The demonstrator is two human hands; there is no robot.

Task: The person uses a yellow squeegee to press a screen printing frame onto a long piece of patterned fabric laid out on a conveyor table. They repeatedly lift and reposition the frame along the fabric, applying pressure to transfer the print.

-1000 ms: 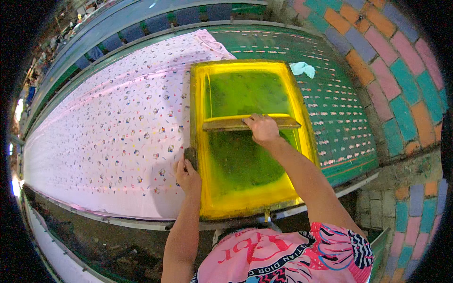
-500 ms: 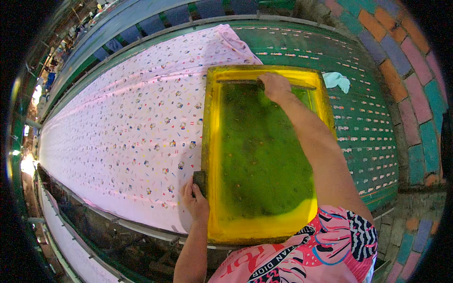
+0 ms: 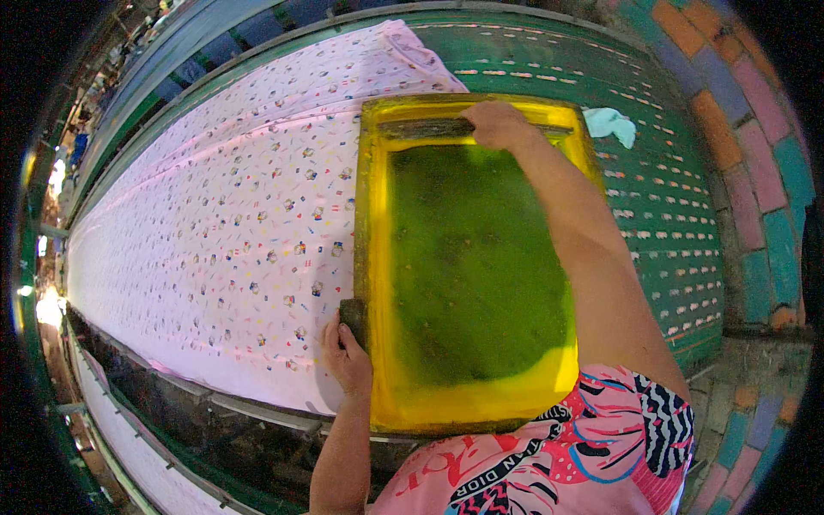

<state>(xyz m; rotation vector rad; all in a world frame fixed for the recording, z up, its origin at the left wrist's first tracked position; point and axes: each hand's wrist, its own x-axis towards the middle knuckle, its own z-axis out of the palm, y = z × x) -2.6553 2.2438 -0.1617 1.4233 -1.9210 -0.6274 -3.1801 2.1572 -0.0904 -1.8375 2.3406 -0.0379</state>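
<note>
A printing screen (image 3: 365, 249) with a yellow-coated border and a green mesh lies flat over the near edge of a pink printed fabric (image 3: 215, 223). My right hand (image 3: 500, 126) is closed on a long, dark squeegee (image 3: 425, 128), which spans the screen's inside close to the far rim. Yellow ink (image 3: 463, 399) pools along the near end of the mesh. My left hand (image 3: 349, 359) grips a dark block-shaped handle (image 3: 353, 321) on the screen's left side, thumb on top. Part of the screen's right rim is hidden under my right forearm.
The fabric covers a long green table (image 3: 532, 56), whose bare right part carries rows of small pale marks. A pale mint rag (image 3: 611, 127) lies there, right of the screen. Coloured paving bricks (image 3: 717, 129) run along the right. Another long table (image 3: 283, 26) stands beyond.
The squeegee has tilted and now shows a broader face, still at the far end. My left hand keeps its hold. The whole view has shifted slightly, so everything sits higher in it.
</note>
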